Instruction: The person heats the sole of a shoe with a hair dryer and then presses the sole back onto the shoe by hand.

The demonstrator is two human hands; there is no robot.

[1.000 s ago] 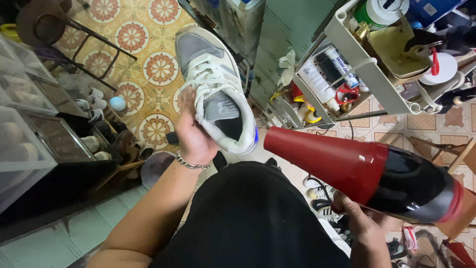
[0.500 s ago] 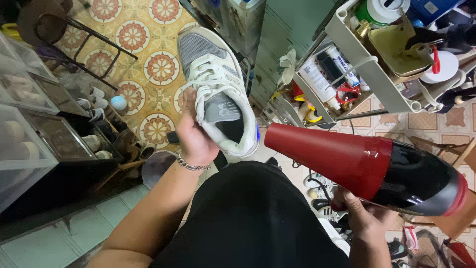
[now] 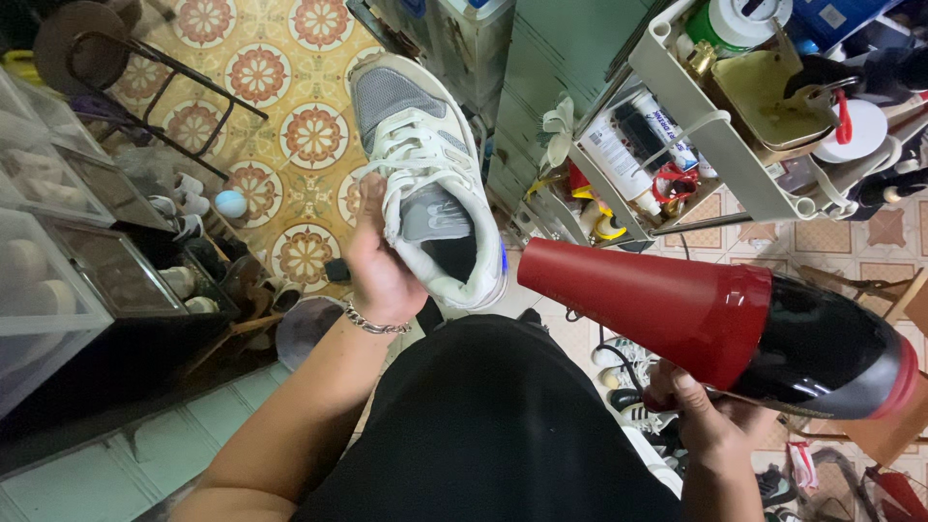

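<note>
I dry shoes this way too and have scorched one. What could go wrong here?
The red nozzle of the hair dryer in the right hand sits very close to the sneaker heel, so heat could mark it. The left hand grips only one side; the shoe might slip.

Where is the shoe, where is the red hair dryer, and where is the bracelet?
shoe [image 3: 425,184]: head view, on its white laces.
red hair dryer [image 3: 667,309]: head view, on the red nozzle cone.
bracelet [image 3: 372,325]: head view, on the chain at the left wrist.
</note>
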